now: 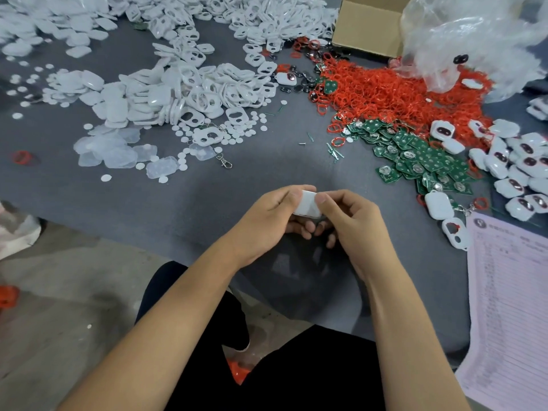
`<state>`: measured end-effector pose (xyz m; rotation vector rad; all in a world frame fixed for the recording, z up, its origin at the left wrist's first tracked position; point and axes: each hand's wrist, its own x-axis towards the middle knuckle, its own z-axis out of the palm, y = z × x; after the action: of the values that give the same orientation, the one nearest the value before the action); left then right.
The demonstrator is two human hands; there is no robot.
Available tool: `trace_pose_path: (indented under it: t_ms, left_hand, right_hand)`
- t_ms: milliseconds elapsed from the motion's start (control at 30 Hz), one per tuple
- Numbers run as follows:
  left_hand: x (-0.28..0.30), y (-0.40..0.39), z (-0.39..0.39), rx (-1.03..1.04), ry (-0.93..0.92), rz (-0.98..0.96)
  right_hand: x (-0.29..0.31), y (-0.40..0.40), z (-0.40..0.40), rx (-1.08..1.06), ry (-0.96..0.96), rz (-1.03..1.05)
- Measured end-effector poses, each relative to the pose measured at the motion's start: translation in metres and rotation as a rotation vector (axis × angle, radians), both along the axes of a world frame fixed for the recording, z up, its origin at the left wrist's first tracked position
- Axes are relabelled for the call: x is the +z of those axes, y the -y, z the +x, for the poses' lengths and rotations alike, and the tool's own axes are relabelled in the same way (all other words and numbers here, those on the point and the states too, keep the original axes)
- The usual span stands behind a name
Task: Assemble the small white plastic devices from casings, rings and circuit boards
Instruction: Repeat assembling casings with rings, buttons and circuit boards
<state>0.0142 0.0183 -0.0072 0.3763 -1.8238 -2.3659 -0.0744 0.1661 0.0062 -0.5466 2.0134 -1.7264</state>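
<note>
White casing (pixel 308 203) sits pinched between both my hands, left hand (pixel 267 221) and right hand (pixel 348 223), thumbs pressing on top, just above the surface's (pixel 237 179) near edge. Bare grey stretch ahead; circuit boards (pixel 421 158) and red rings (pixel 385 96) crowd the right.

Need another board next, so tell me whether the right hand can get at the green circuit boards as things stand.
Probably yes, once freed. The circuit boards lie in an open pile ahead and to the right of the right hand, with bare table between. For now it and the left hand pinch a white casing.
</note>
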Motion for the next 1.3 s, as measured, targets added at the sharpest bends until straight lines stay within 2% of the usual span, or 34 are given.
trace_pose_path:
  t_ms: [167, 433, 467, 567, 633, 767, 933, 1133, 1300]
  left_hand:
    - [0.005, -0.003, 0.000, -0.010, 0.025, -0.113]
    - [0.007, -0.004, -0.002, 0.047, 0.052, -0.082]
    - [0.007, -0.004, -0.001, 0.060, 0.063, -0.163]
    - [0.005, -0.011, -0.002, 0.116, 0.113, -0.590]
    - [0.005, -0.015, -0.003, 0.151, 0.121, -0.707]
    - [0.008, -0.015, -0.004, 0.202, 0.145, -0.539]
    - [0.011, -0.022, -0.001, 0.157, 0.104, -0.653]
    - [0.011, -0.019, -0.002, 0.060, 0.088, -0.613]
    - [0.007, -0.019, -0.007, 0.089, 0.147, -0.634]
  right_hand:
    - [-0.001, 0.000, -0.004, 0.023, 0.057, 0.004]
    - [-0.001, 0.002, -0.002, -0.030, 0.055, -0.057]
    - [-0.001, 0.002, -0.001, -0.042, 0.058, -0.074]
    - [-0.001, -0.002, 0.000, -0.092, 0.095, -0.137]
    - [-0.002, -0.004, 0.002, -0.108, 0.065, -0.141]
    - [-0.004, -0.007, 0.008, -0.021, -0.051, -0.121]
    - [-0.004, -0.012, 0.004, 0.006, 0.001, -0.169]
    - [-0.002, -0.011, 0.004, -0.018, -0.018, -0.162]
    - [-0.001, -0.010, 0.002, -0.018, -0.071, -0.092]
